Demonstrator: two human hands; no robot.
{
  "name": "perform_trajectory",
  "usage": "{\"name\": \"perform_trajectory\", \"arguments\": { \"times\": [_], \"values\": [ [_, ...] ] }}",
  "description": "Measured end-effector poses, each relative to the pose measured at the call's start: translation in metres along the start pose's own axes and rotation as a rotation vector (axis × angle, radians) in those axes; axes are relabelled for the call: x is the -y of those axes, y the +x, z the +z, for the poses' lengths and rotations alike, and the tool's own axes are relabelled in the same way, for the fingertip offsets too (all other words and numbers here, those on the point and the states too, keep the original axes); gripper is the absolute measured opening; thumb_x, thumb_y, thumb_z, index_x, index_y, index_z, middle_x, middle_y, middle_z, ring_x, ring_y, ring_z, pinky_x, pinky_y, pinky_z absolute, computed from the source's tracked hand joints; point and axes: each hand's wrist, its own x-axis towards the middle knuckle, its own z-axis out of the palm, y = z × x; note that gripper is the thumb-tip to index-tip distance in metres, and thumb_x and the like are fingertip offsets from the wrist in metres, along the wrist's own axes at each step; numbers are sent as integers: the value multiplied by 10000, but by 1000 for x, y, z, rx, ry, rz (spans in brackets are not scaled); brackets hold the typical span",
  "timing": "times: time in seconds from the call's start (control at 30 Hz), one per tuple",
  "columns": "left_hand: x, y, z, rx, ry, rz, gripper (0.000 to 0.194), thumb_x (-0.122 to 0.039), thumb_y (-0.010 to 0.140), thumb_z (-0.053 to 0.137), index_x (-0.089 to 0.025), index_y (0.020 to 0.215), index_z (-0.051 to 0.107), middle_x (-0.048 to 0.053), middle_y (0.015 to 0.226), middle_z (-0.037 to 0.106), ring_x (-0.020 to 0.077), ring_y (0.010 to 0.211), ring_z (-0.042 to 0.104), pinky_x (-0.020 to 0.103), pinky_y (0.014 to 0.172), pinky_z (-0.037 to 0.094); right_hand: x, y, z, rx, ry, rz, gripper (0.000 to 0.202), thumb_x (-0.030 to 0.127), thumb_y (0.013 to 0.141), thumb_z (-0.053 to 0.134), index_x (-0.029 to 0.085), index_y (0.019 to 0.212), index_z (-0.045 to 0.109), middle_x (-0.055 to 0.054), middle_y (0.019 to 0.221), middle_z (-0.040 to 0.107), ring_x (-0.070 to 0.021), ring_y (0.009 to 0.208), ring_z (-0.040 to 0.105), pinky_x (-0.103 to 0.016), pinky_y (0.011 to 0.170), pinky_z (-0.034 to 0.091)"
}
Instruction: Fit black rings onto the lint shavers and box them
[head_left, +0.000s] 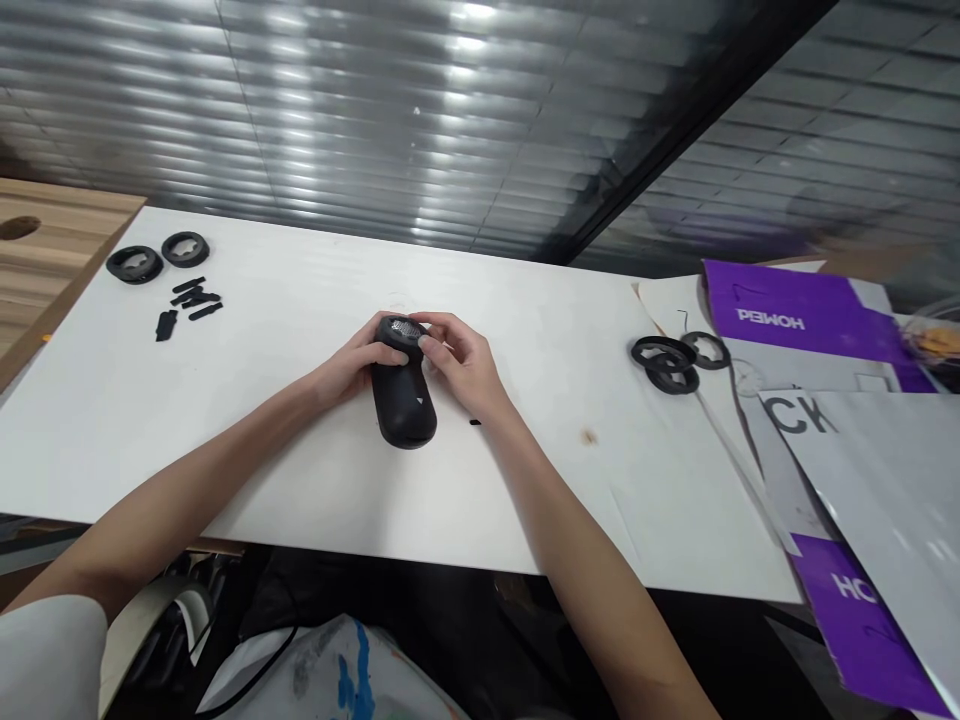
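Observation:
A black handheld fabric shaver [403, 410] with a silvery mesh on its round head stands out against the middle of the white table, head pointing away from me. My left hand [351, 368] wraps the head's left side, its thumb lying across the neck just below the mesh. On the other side, my right hand [466, 365] pinches the rim of the head between thumb and fingers. Partly behind my right wrist lies a small black piece [475, 422]. Whether the shaver's underside touches the table cannot be made out.
Two black rings [152, 273] and several small black strips [196, 298] lie at the far left of the white table [300, 500]. More black rings [686, 381] and a thin bent rod [685, 322] are at right, beside purple-and-white packaging [787, 310]. Slatted blinds [337, 120] stand behind.

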Motion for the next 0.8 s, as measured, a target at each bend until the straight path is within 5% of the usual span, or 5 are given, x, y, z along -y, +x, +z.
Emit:
{"name": "perform_trajectory", "arguments": {
  "times": [0.27, 0.8],
  "values": [
    [-3, -3, -3, 186, 191, -19, 503, -365, 752, 981, -178, 1122, 698, 55, 927, 744, 265, 934, 724, 404, 921, 521, 3, 0, -2, 71, -69, -34, 676, 852, 806, 792, 298, 1194, 825, -88, 1197, 596, -242, 1028, 609, -359, 759, 570],
    [-11, -2, -6, 274, 122, -130, 644, -354, 732, 1026, -212, 1247, 665, 55, 1024, 724, 228, 907, 722, 375, 838, 539, 1, -2, -4, 89, -69, -43, 664, 860, 814, 780, 320, 1191, 864, -98, 1298, 585, -246, 1011, 620, -390, 740, 583]
  ]
}}
